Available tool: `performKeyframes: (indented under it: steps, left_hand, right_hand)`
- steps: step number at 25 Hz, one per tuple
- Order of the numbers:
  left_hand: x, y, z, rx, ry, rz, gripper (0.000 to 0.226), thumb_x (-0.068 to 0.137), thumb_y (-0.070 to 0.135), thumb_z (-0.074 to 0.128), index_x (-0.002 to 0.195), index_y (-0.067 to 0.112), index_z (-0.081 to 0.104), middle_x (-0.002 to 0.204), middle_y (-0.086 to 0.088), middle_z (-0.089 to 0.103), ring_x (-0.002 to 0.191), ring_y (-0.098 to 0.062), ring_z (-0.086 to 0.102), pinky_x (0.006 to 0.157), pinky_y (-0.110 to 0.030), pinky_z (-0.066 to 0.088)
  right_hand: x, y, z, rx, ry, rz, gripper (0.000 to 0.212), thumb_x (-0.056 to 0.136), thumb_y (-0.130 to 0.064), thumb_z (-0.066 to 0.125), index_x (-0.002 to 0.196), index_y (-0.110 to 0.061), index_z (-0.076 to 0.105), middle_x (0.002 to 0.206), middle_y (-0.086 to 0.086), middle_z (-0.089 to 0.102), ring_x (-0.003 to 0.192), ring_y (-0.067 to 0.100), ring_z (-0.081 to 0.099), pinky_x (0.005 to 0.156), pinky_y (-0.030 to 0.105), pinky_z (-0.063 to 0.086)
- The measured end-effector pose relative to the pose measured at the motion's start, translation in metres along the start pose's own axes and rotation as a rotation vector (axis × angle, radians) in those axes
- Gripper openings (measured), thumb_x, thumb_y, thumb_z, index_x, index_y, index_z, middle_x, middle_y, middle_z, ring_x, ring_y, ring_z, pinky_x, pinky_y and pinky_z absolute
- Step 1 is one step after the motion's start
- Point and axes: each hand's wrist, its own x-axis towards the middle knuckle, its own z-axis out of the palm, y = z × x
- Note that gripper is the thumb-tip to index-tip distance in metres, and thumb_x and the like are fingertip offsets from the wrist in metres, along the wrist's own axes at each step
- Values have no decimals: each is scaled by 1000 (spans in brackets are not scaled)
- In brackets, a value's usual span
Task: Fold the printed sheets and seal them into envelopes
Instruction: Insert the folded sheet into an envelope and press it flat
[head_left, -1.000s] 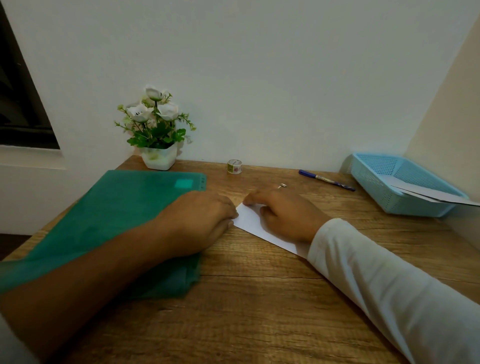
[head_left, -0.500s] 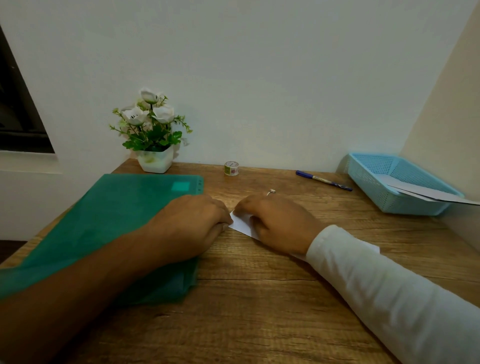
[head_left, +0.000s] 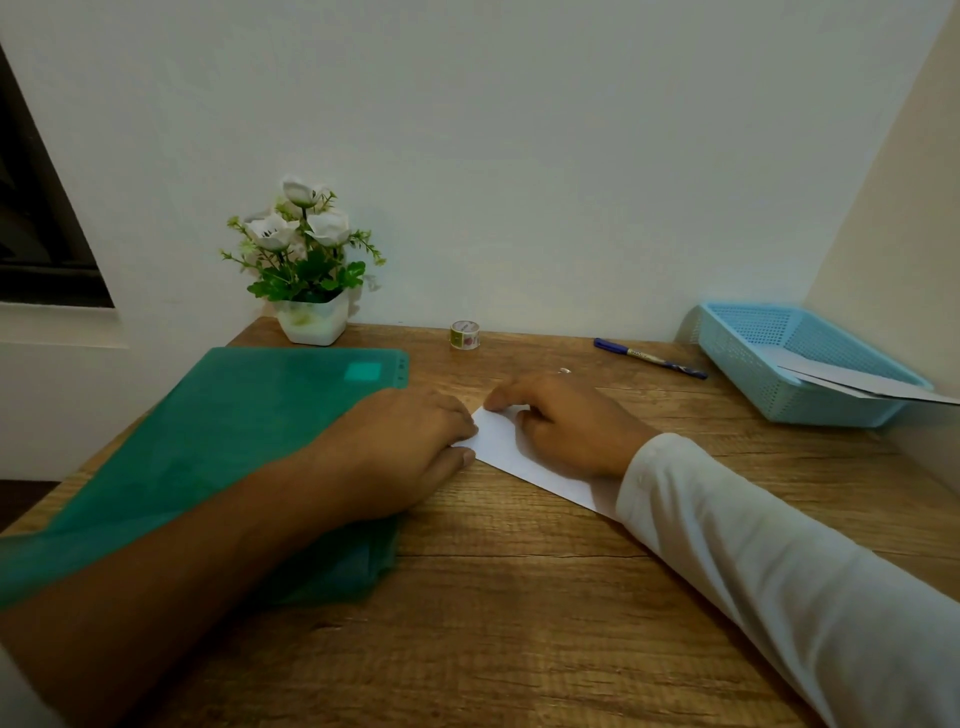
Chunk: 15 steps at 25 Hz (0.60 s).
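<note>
A folded white sheet (head_left: 501, 448) lies flat on the wooden desk (head_left: 519, 597), mostly hidden under my hands and right sleeve. My left hand (head_left: 400, 449) rests with its fingertips pinching the sheet's left end. My right hand (head_left: 566, 423) lies on top of the sheet, fingers curled and pressing it down near its far corner. A blue basket (head_left: 769, 353) at the back right holds white envelopes (head_left: 862, 387) that stick out over its rim.
A green plastic folder (head_left: 218, 441) lies at the left under my left forearm. Against the wall stand a white pot of flowers (head_left: 306, 270) and a small roll of tape (head_left: 465, 334). A blue pen (head_left: 649, 357) lies beside the basket.
Both hands stay on the sheet. My right hand slid left along the sheet, then back to the right, so more white paper shows between the hands now.
</note>
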Motion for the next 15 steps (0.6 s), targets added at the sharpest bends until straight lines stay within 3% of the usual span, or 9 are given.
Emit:
performKeyframes:
  steps: [2, 6, 11, 15]
  left_hand:
    - [-3, -2, -5, -1, 21, -3, 41, 101, 52, 43, 131, 33, 63, 132, 16, 62, 121, -5, 52, 104, -35, 45]
    - [-8, 1, -9, -19, 13, -9, 38, 101, 50, 45, 128, 34, 65, 127, 18, 64, 117, -4, 54, 101, -35, 48]
    - [-7, 0, -10, -19, -1, 2, 39, 101, 49, 44, 131, 33, 64, 131, 18, 62, 119, -5, 53, 101, -36, 48]
    - [-8, 1, -10, -19, 12, -3, 38, 101, 50, 46, 131, 34, 64, 130, 19, 62, 118, -3, 53, 101, -33, 48]
  right_hand:
    - [0, -1, -1, 8, 20, 1, 45, 98, -5, 45, 133, -25, 67, 141, -9, 63, 133, 13, 54, 112, 39, 44]
    - [-16, -23, 7, -19, -37, -153, 51, 90, -19, 37, 130, -23, 69, 134, -8, 68, 124, 10, 60, 106, 34, 49]
    - [-3, -4, -4, -104, 10, -2, 51, 94, -7, 42, 135, -26, 65, 141, -9, 63, 131, 15, 56, 109, 40, 47]
    - [-12, -22, 3, -83, -40, -122, 42, 98, -11, 46, 133, -23, 67, 138, -7, 65, 127, 12, 58, 107, 37, 47]
